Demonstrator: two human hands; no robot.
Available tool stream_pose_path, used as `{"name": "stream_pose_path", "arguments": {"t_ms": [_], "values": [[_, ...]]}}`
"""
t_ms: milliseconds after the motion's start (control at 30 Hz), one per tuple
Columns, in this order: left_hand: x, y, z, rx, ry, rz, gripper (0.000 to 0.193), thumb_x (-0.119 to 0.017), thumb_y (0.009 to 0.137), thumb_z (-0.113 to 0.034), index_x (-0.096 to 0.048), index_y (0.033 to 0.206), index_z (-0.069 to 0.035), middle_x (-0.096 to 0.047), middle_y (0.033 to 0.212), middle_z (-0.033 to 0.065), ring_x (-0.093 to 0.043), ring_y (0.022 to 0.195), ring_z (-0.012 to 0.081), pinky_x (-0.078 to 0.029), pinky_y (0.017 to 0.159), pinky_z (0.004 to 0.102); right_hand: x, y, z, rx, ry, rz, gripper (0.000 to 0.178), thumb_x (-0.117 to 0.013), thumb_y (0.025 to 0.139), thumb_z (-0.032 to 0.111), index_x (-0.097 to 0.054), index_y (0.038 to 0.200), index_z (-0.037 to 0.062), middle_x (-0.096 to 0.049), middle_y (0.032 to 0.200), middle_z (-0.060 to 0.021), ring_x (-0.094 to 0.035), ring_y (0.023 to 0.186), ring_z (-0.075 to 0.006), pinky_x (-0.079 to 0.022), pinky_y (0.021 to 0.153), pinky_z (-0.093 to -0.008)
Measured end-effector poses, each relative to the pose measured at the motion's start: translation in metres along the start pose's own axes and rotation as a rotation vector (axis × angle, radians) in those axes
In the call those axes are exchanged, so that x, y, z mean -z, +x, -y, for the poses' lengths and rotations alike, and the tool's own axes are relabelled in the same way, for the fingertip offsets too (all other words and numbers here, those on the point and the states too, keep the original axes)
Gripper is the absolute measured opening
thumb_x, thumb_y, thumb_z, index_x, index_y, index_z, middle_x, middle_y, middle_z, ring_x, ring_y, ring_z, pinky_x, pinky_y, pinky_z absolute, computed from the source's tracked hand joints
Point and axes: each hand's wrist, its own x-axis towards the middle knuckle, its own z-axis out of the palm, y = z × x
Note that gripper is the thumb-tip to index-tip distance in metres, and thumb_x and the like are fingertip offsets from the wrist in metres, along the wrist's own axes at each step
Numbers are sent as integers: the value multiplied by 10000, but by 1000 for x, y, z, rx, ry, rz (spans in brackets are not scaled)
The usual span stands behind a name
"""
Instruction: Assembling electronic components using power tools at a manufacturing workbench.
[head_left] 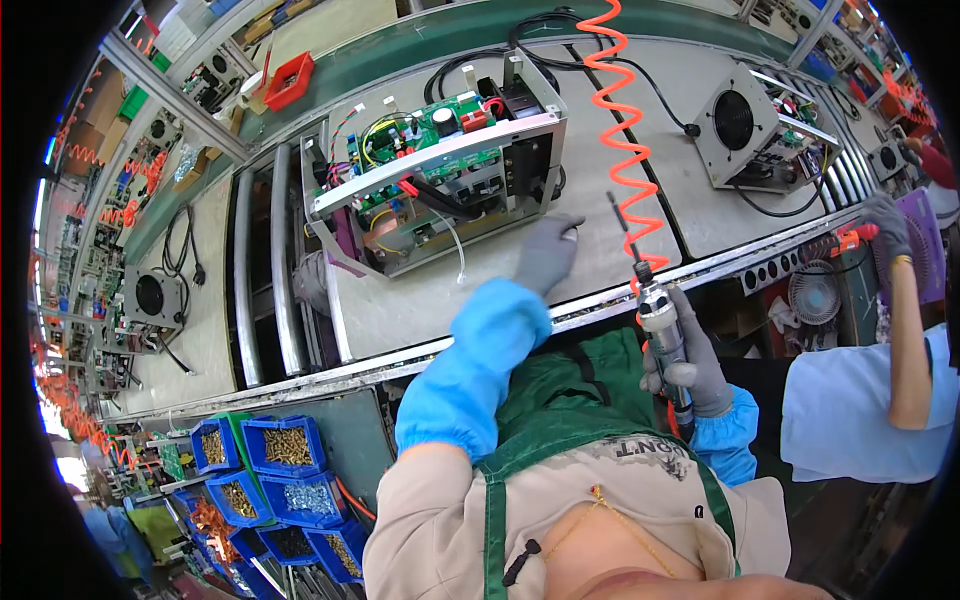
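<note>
so the open-sided machine [440, 162] is sitting on the workbench [400, 300] in front of the left hand [546, 256]. green circuit boards [428, 122] and wires [446, 201] are already in, but a white wire [458, 247] hangs loose, so i'd call it partway, with tidying and closing up probably left. right hand [698, 368] is wrapped round a power screwdriver [659, 316], bit up, apart from the machine, so not driving anything. left's fingers look loosely bent, can't tell if they're pinching anything.
</note>
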Motion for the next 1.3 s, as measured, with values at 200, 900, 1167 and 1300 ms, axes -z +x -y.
{"name": "stream_pose_path", "arguments": {"t_ms": [200, 900, 1167, 1300], "values": [[59, -68, 3, 124, -1505, -185, 287, -521, 939, -50, -541, 1219, 12, -576, 1015, 85, -568, 842, 134, -512, 666, 193, -23, 10, -6, -153, -209, 178, 1013, -642, 643, 15, -148, 1521, 114, -560, 967, -108, -588, 726, -161, -507, 648, -298], [111, -76, -49, -445, -490, -608, 415, -561, 922, -115, -497, 1318, -11, -616, 1062, 86, -575, 919, 134, -495, 785, 259, -36, 1, -11, -118, 105, 209, 1316, -876, 513, 455, -79, 1523, 178, -573, 832, -137, -611, 551, -198, -553, 540, -331], [180, -19, -84, -281, 871, -427, 385, -660, 828, -159, -627, 1211, -179, -653, 1038, 112, -648, 887, 304, -511, 766, 411, -35, 11, 7, -25, 122, 223, 1274, -876, 523, 398, -103, 1522, 228, -586, 808, -137, -612, 566, -200, -560, 601, -357], [189, -16, -84, -296, 632, -370, 375, -661, 846, -168, -623, 1220, -168, -668, 1024, 123, -660, 857, 300, -523, 770, 380, -31, 15, 7, -27, 70, 185, 1325, -907, 493, 447, -91, 1518, 253, -598, 791, -161, -623, 549, -247, -567, 542, -383]]}}
